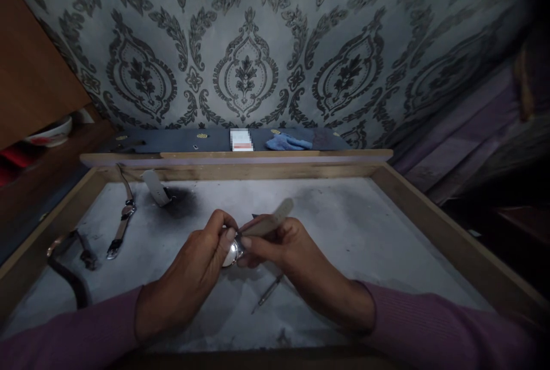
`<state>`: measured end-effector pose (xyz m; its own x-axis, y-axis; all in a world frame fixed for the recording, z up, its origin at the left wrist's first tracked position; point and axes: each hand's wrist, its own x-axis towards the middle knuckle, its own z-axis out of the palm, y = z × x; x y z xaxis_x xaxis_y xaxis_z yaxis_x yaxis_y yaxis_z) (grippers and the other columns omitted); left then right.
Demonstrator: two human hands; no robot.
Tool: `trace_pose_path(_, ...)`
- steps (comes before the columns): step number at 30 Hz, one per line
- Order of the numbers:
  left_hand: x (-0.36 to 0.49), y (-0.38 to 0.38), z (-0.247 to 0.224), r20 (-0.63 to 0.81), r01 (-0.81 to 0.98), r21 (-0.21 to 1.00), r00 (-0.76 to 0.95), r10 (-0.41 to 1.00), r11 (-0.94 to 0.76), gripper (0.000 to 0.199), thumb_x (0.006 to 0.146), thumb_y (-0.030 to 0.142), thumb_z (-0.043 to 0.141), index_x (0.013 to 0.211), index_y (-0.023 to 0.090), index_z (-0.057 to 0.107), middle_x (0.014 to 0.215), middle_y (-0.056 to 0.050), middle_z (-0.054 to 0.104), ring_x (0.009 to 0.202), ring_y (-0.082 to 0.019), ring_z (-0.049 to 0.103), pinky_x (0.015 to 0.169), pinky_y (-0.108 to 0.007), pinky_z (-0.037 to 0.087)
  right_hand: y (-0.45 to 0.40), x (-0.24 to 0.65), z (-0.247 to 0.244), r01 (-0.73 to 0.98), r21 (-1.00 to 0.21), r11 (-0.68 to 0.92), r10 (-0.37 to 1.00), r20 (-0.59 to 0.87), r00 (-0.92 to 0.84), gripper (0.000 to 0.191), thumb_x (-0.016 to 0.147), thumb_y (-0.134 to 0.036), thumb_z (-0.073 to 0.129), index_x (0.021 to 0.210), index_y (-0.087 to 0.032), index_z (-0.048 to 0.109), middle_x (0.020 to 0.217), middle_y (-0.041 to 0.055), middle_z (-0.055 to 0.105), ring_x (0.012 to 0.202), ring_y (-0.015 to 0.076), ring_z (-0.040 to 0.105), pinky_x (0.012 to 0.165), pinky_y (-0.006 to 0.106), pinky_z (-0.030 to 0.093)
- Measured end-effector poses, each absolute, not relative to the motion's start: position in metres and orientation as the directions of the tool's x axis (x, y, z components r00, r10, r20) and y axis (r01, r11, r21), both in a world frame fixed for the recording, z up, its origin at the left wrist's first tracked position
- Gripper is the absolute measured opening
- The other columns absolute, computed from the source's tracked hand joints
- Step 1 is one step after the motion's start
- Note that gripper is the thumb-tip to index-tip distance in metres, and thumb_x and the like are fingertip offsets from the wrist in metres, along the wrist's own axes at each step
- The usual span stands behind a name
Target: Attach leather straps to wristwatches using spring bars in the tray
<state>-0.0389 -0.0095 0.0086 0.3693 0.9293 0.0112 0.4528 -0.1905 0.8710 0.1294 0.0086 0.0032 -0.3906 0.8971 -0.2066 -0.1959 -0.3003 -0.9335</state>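
Observation:
A round wristwatch (pixel 231 255) with a shiny, light-catching face is between my two hands above the white work surface. My left hand (pixel 187 270) is closed on the case, thumb and fingers gripping its left edge. Thumb and fingers of my right hand (pixel 307 264) pinch a pale watch strap (pixel 277 218) where it meets the case; its free end points up and right. Whether strap and case are joined there is hidden by my fingertips. Below my right wrist lies a slim, pen-like metal tool (pixel 270 294), its upper end partly covered by the hand.
A wooden rim (pixel 232 171) borders the white surface (pixel 344 232). On the left lie a strapped watch (pixel 125 218), a pale strap piece (pixel 155 188) and dark curved straps (pixel 66 272). Behind the rim are a blue cloth (pixel 287 141) and a small blurred box (pixel 241 139), before patterned wallpaper.

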Motion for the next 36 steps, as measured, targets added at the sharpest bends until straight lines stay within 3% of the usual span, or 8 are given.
trace_pose_path(5,-0.0385,-0.0093,0.0063,0.019,0.455,0.869,0.363,0.932,-0.195,0.024,0.099,0.036,0.028,0.091,0.021,0.044,0.067,0.003,0.048,0.059,-0.015,0.044,0.056,-0.028,0.034,0.0092,0.1309,0.0020,-0.163,-0.938,-0.307,0.889,-0.221,-0.402,0.027,0.068,-0.040,0.080,0.078,-0.015,0.075,0.065,0.0017,0.072,0.058,0.0106,0.067,0.059,0.021,0.050)
trace_pose_path(28,-0.0382,-0.0084,0.0044,0.008,0.381,0.911,0.369,0.929,-0.159,0.028,0.100,0.039,0.028,0.089,0.021,0.045,0.072,0.002,0.048,0.066,-0.015,0.044,0.062,-0.028,0.035,0.0095,0.1304,0.0003,-0.163,-0.955,-0.248,0.904,-0.167,-0.394,0.026,0.068,-0.042,0.079,0.070,-0.016,0.075,0.059,0.0020,0.071,0.054,0.0112,0.065,0.055,0.022,0.051)
trace_pose_path(34,-0.0411,-0.0052,0.0082,-0.057,0.340,0.934,0.445,0.894,-0.110,0.007,0.095,0.026,0.039,0.101,0.022,0.041,0.082,0.000,0.055,0.076,-0.017,0.052,0.068,-0.029,0.040,0.0120,0.1315,-0.0009,-0.146,-0.960,-0.240,0.915,-0.173,-0.365,0.029,0.066,-0.043,0.080,0.067,-0.015,0.073,0.056,0.0017,0.070,0.052,0.0100,0.063,0.054,0.021,0.048)
trace_pose_path(36,-0.0431,-0.0044,0.0093,-0.066,0.311,0.944,0.508,0.859,-0.112,0.015,0.092,0.019,0.042,0.106,0.023,0.038,0.090,-0.001,0.058,0.083,-0.017,0.055,0.073,-0.029,0.042,0.0128,0.1320,-0.0020,-0.140,-0.963,-0.229,0.920,-0.167,-0.355,0.029,0.066,-0.043,0.080,0.065,-0.015,0.072,0.055,0.0015,0.069,0.050,0.0097,0.062,0.053,0.021,0.047)
